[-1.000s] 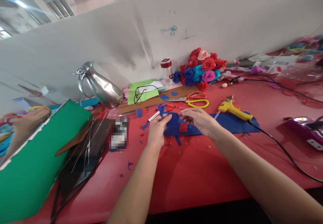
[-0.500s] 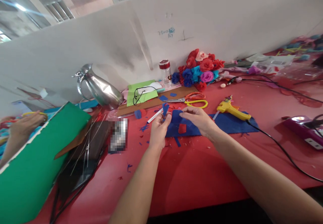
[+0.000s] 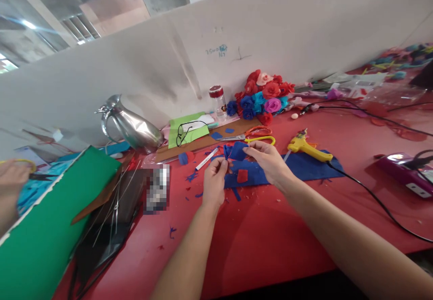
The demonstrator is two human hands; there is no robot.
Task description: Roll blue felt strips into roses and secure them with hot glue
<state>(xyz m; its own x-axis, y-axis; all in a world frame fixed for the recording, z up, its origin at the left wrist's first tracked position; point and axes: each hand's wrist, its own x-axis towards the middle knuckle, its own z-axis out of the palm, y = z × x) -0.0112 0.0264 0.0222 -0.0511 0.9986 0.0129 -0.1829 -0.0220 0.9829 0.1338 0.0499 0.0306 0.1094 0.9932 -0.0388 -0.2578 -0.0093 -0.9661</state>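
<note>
The blue roll (image 3: 228, 150) is up between my 2 hands, above the left part of the blue strip (image 3: 306, 167). My left hand (image 3: 214, 178) pinches it low down, thumb against finger, and my right hand (image 3: 269, 158) grips the right edge of a blue piece (image 3: 239, 151) whose other side meets or overlaps the roll; I can't tell whether they are joined. If my left pinch slackens, I think the roll could unwind; if I pull too hard with the right, the piece may crease, tear or sit crooked. Below, 1 red square (image 3: 242, 176) lies on the strip, and a sleeve-less forearm could brush it off. The yellow glue gun (image 3: 306, 149) rests with its nozzle over the strip: if hot, it might drip there or catch my right wrist. Behind my hands lie scissors (image 3: 238, 136), easily knocked by a careless reach.
</note>
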